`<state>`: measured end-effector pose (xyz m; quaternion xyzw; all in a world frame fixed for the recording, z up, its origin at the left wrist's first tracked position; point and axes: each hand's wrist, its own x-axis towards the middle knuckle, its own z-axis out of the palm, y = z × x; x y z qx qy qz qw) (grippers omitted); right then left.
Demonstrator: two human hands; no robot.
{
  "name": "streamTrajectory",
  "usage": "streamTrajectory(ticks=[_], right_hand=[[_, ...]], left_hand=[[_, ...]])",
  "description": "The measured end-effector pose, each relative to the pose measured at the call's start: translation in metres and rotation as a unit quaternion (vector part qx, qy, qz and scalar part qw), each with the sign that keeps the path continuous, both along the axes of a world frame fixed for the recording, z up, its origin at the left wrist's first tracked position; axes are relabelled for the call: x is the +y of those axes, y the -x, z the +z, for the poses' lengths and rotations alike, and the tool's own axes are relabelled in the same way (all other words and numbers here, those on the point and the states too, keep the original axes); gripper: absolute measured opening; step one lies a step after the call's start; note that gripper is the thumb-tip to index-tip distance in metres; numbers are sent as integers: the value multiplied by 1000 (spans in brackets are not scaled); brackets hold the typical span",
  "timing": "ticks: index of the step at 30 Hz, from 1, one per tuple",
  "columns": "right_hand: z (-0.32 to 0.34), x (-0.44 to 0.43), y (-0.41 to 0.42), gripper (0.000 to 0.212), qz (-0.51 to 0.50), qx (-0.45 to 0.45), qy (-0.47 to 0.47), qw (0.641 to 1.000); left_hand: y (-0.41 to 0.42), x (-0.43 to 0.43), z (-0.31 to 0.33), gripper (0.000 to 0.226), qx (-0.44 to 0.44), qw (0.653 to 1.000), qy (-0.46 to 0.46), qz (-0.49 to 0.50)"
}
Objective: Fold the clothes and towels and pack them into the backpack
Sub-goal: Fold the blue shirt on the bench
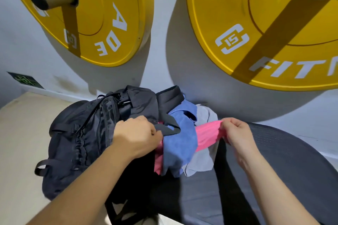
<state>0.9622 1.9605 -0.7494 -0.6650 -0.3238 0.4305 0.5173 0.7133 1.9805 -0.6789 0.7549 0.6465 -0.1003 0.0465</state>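
- The pink cloth is stretched between my hands, over the dark pad. My right hand pinches one end, and my left hand has its fingers curled round the other.
- The blue towel hangs over its middle, so I think I should lift that off first, then fold.
- A black strap near my left hand could catch.
- The backpack lies just beside, on the left, and the grey towel is behind.

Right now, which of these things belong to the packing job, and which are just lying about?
Part of the job: black backpack, pink cloth held by left hand and right hand, blue towel, grey cloth.
Just lying about: yellow plate marked 15, other yellow plate, green wall sign.
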Motion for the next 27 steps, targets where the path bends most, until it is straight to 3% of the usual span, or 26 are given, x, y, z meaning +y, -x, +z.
streamTrajectory(ticks=[2, 3, 6, 9, 12, 15, 17, 19, 20, 23, 27], right_hand=[[5, -5, -6, 20, -6, 12, 33, 999], [5, -7, -6, 18, 24, -31, 60, 997], [4, -12, 1, 14, 208, -140, 138, 958], [2, -14, 11, 21, 334, -119, 156, 922], [1, -14, 17, 36, 404, -110, 157, 894], [-11, -6, 12, 41, 316, -143, 126, 929], [-20, 5, 3, 32, 216, -246, 103, 939], [-21, 13, 0, 33, 201, -368, 112, 901], [-20, 18, 1, 35, 203, -382, 102, 896], [-14, 36, 17, 19, 206, -328, 61, 920], [-17, 50, 52, 49, 314, -311, 141, 886]], left_hand=[[-14, -6, -10, 46, 45, 998, -46, -22], [-19, -9, -15, 39, 50, 991, -104, -68], [-29, -13, -39, 31, 15, 945, -235, -228], [-48, -20, -51, 46, -34, 944, -181, -273], [-66, -20, -64, 73, 114, 965, -84, -221], [-68, -10, -69, 41, 137, 969, -88, -189], [-51, 2, -73, 39, 94, 967, -121, -202], [-26, 15, -58, 40, 37, 979, -126, -154], [-11, 20, -50, 35, 4, 985, -121, -123], [30, 32, -35, 22, -82, 986, -132, -67], [43, 30, -22, 27, -184, 980, -75, -9]])
